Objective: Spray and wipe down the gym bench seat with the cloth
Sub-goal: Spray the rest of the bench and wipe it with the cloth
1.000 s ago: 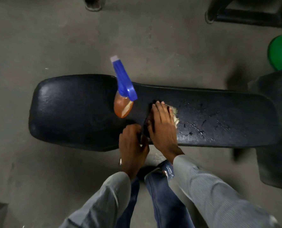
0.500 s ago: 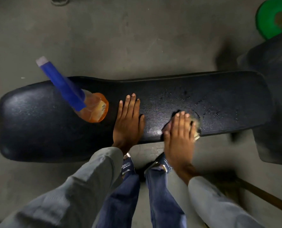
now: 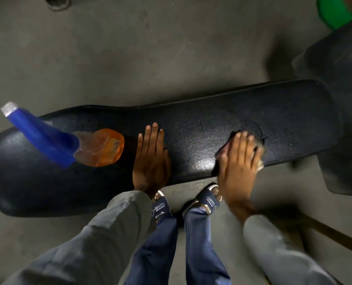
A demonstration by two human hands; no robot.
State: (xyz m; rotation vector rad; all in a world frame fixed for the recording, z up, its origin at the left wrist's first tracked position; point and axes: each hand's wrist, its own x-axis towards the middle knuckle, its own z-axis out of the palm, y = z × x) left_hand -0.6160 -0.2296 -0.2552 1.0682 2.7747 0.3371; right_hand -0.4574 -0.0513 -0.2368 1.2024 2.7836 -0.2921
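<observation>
cloth (image 3: 258,161) lies flattened under the right hand (image 3: 238,161) near the wet patch it is meant to take up — the left hand (image 3: 150,159), open and empty, braces palm-down on the bench surface (image 3: 202,124) just beside the spray bottle (image 3: 68,145) standing in reach.

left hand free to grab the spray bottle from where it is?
Probably yes. The left hand lies flat and empty on the bench seat, right beside the spray bottle, with nothing between them. The right hand is pressing the cloth farther along.
</observation>
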